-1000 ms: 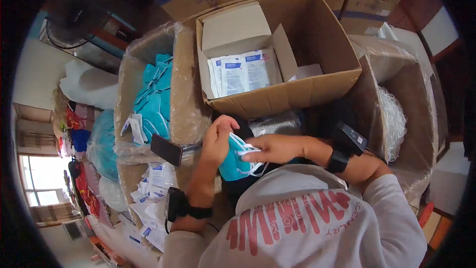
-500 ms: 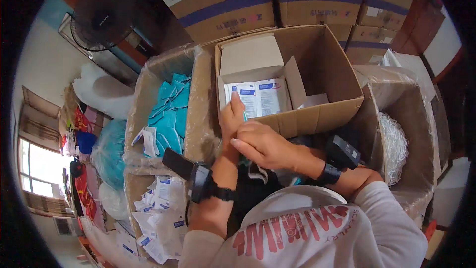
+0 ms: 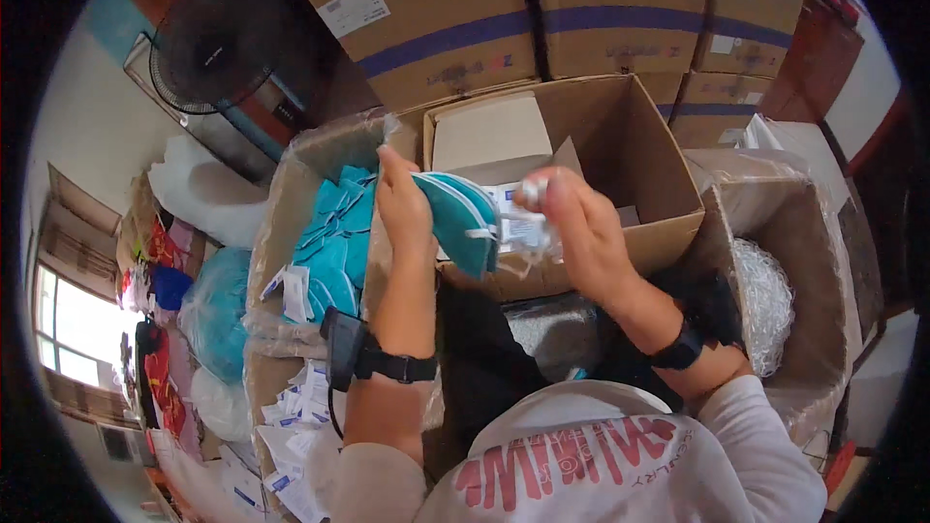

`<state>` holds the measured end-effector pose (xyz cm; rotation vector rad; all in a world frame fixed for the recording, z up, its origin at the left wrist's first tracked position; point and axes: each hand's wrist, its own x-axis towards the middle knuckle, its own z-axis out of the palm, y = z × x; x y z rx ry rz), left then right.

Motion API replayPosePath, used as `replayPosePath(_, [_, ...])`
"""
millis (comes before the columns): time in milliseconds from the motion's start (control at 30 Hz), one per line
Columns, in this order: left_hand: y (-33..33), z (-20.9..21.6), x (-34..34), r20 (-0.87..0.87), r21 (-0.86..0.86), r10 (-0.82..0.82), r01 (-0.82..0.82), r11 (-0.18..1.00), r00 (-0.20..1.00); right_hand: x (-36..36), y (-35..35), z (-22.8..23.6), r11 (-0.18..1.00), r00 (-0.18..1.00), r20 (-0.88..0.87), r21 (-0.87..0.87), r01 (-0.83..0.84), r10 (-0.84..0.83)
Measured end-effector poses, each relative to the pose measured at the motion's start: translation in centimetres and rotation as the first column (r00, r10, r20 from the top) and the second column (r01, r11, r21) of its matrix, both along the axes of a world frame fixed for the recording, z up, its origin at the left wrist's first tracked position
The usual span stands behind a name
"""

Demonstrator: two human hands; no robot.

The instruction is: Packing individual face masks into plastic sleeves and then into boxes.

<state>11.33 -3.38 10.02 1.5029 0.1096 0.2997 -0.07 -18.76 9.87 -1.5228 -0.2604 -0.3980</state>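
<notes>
Head view: left hand grips teal mask, long axis slanting down-right; right hand seemingly pinches blurred straps.

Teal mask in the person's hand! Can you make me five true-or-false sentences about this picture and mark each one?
1. The left hand holds a teal mask. True.
2. The box on the right is full of teal pieces. False: a bundle of white strands is in it; teal pieces lie in the box on the left.
3. A dark fan is at the upper left. True.
4. Both wrists are bare. False: each has a dark band around it.
5. White packets are in the open carton in front. True.
</notes>
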Motion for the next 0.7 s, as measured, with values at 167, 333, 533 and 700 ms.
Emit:
replayPosePath(167, [-1.5, -1.2, -1.0, 0.052, -0.010, 0.082, -0.082, 0.997, 0.995, 0.7, 1.2, -3.8, 0.950, 0.918, -0.368, 0.311, -0.030, 0.149])
replayPosePath(333, [-1.4, -3.7, -0.8, 0.080, 0.091, 0.139, -0.147, 0.985, 0.987, -1.3, 2.1, -6.8, 0.949, 0.964, -0.240, -0.259, -0.178, 0.115])
replayPosePath(533, [-0.6, -6.8, -2.0, -0.124, 0.458, 0.103, -0.036, 0.888, 0.987, 0.1, 2.2, -3.9, 0.895, 0.959, 0.277, -0.441, 0.066, 0.066])
replayPosePath(700, [-2.9, -6.5, -3.5, 0.041, 0.247, -0.030, 0.018, 0.969, 0.999, -0.7, 7.6, -0.7, 0.940, 0.961, -0.048, -0.199, -0.277, 0.273])
